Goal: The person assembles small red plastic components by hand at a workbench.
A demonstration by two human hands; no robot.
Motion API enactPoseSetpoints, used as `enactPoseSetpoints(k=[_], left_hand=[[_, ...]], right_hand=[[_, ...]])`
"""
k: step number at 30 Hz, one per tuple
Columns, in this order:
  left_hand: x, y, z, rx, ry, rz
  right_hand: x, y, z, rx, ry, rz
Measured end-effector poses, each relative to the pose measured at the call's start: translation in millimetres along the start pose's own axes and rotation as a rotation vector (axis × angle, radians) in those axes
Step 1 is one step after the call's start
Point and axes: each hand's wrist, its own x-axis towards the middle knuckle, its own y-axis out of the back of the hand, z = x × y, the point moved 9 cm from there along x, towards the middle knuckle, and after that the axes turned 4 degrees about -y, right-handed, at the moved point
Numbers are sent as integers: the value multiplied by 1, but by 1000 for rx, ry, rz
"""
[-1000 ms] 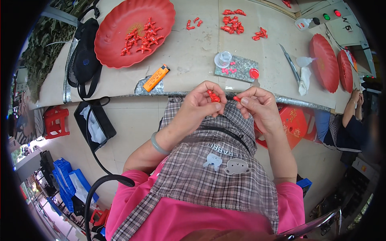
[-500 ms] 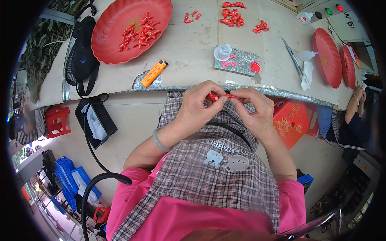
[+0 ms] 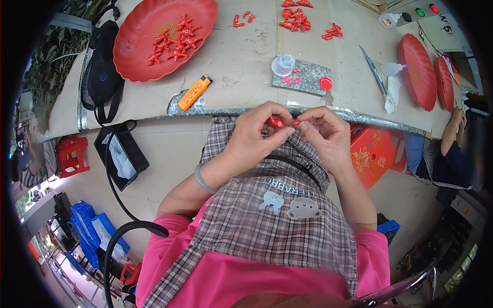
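Left hand (image 3: 257, 136) is curled nearly closed, a small glossy red plastic piece (image 3: 275, 122) pinched between thumb and fingertips. Right hand (image 3: 323, 133) is likewise curled, fingertips closed on a smaller red bit (image 3: 296, 122) just beside the first piece; the two hands meet fingertip to fingertip. Both pieces are held just below the metal-trimmed front edge of the pale worn tabletop (image 3: 246, 56), above a checked apron (image 3: 267, 215).

Packages and labels: one orange rectangular lighter (image 3: 194, 92) with dark print is laid diagonally near the table edge, on a grey speckled stone offcut (image 3: 181, 105). A small white squeeze bottle (image 3: 389, 19) is seen at the far right of the table. A white paper tag with handwriting (image 3: 446, 28) is fixed by a grey control box with one green and one red round button (image 3: 425, 10).

Materials and shapes: a large shallow red plastic tray (image 3: 154, 46) holds a cluster of red branch-shaped pieces (image 3: 172, 42). A flat speckled granite slab (image 3: 303, 78) carries a clear plastic cup (image 3: 283, 64), a red round cap (image 3: 325, 83) and a few pink bits. A metal blade tool (image 3: 374, 72) is laid beside crumpled white tissue (image 3: 392, 95).

Counts: three red trays in all, two of them (image 3: 418, 72) at the right. Loose red pieces are lying in three small groups (image 3: 298, 18) at the far edge; an exact piece count cannot be told.
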Motion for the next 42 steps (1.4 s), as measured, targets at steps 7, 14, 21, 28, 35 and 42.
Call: enactPoseSetpoints(k=[7, 14, 21, 28, 35, 42], left_hand=[[-5, -9, -25, -562, 271, -83], [-8, -14, -27, -704, 339, -86], [-6, -13, -27, -601, 338, -105], [-8, -13, -35, -577, 346, -84], [-11, -11, -40, -624, 413, -57], [-10, -10, -41, -633, 373, -68]], right_hand=[[8, 34, -6, -55, -24, 148], [21, 64, -24, -257, 180, 275], [33, 76, -28, -483, 209, 331], [34, 68, -43, -682, 290, 339], [33, 53, -55, -850, 432, 282], [32, 47, -58, -933, 494, 255]])
